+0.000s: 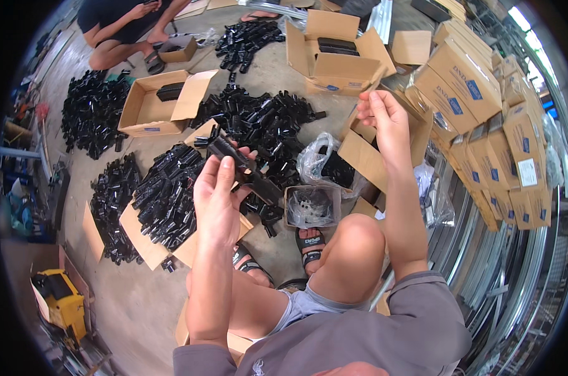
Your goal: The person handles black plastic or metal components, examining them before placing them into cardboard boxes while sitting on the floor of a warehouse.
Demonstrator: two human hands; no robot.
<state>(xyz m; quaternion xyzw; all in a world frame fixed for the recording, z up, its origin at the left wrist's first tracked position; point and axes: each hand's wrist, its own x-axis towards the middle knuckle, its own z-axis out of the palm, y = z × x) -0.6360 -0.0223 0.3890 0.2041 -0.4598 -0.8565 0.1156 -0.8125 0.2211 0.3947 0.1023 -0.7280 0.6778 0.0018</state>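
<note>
My left hand (220,194) is wrapped round a bundle of long black pieces (259,183), tilted down to the right. Their exact kind is hard to tell. My right hand (384,116) is raised, thumb and fingers pinched together. A thin tan edge shows just above its fingertips, and I cannot make out whether it is held or is a box flap behind. Below the right hand stands an open cardboard box (364,158). Beyond the left hand spreads a heap of shiny black pieces (259,116). Between my hands is a clear plastic bag (318,153).
By my feet sits a small bag-lined box (340,210) with small parts. Open boxes (147,113) stand among more black heaps (89,113). Taped cartons (459,88) are stacked on the right beside metal profiles (497,282). Another person (118,28) squats at far left.
</note>
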